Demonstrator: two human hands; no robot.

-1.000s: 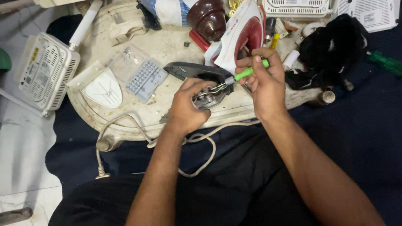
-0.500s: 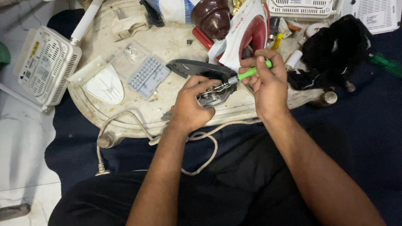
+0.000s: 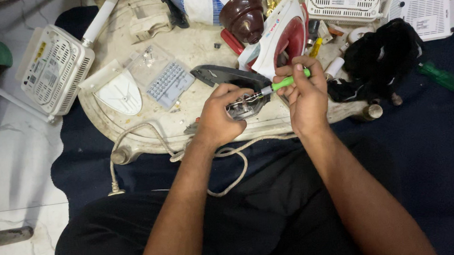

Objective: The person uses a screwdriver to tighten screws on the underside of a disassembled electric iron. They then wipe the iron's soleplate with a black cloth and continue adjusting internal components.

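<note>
Head view: left hand (image 3: 221, 114) closed around a small metal-and-clear part (image 3: 242, 106), fingers curled over its top, part held just above the near edge of a worn oval tray (image 3: 200, 44). Right hand (image 3: 303, 93) closed on a green-handled screwdriver (image 3: 283, 82), handle pinched between thumb and fingertips, metal shaft angled down and left with tip meeting the part between the two hands. Directly beyond the left hand, touching the part's far side: dark grey curved cover (image 3: 223, 75). Directly beyond the right hand: red-and-white iron body (image 3: 282, 38) standing tilted, with a maroon dome-shaped piece (image 3: 244, 14) beside it. Left of the left hand, well apart: clear bit case (image 3: 162, 79) and white triangular plate (image 3: 120, 92). Beneath the left wrist: pale cord (image 3: 147, 130) looping off the tray edge. Right of the right hand: black cloth (image 3: 387, 57) and a second green screwdriver (image 3: 442, 77). Far left: white vented box (image 3: 55, 67).
</note>
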